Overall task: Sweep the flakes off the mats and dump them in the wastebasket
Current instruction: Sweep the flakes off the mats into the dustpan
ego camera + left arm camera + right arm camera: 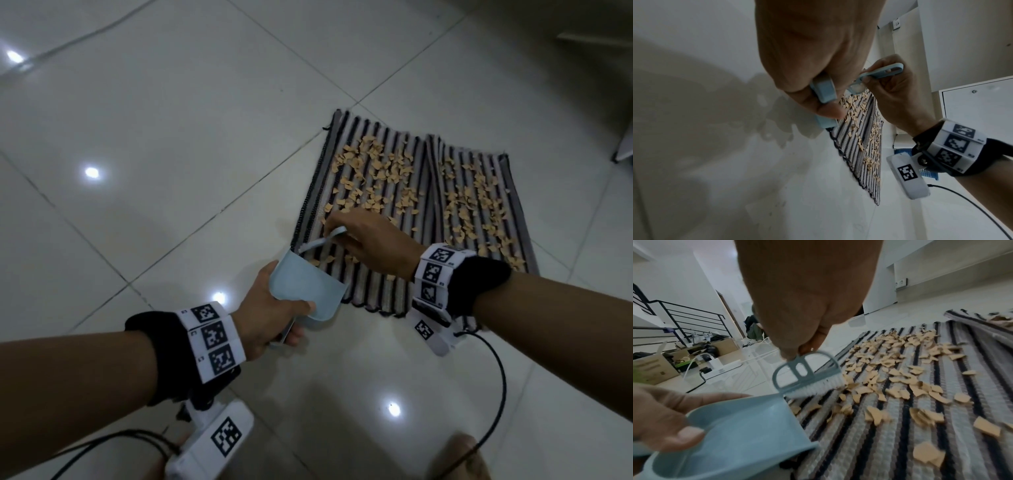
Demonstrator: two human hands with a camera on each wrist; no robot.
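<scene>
Here, tan flakes (380,178) lie scattered across two striped mats (359,287) set side by side on a pale tiled floor (171,137), their inner edges touching or slightly overlapping. The flakes are too many to count; both mats are covered, and the dustpan looks empty in the right wrist view.

Your right hand (373,240) pinches the handle of one small blue brush (807,374) between thumb and curled fingers, its white bristles resting on the near left corner of the left mat. Your left hand (267,315) is clenched around the handle of one blue dustpan (308,291), thumb pressed on its back wall. The pan's open lip sits at that same mat corner, just beside the bristles.

The risks, as a judgement: the mat's ribbed weave may catch flakes, so a quick stroke could flick them over the mat's left edge onto the floor. If the pan's lip rides above the mat surface, flakes could slide under it. Tilting the pan forward while carrying it could spill its load.

One blue perforated object (929,174) shows partly behind your right wrist in the left wrist view; whether it is the wastebasket cannot be told.
</scene>
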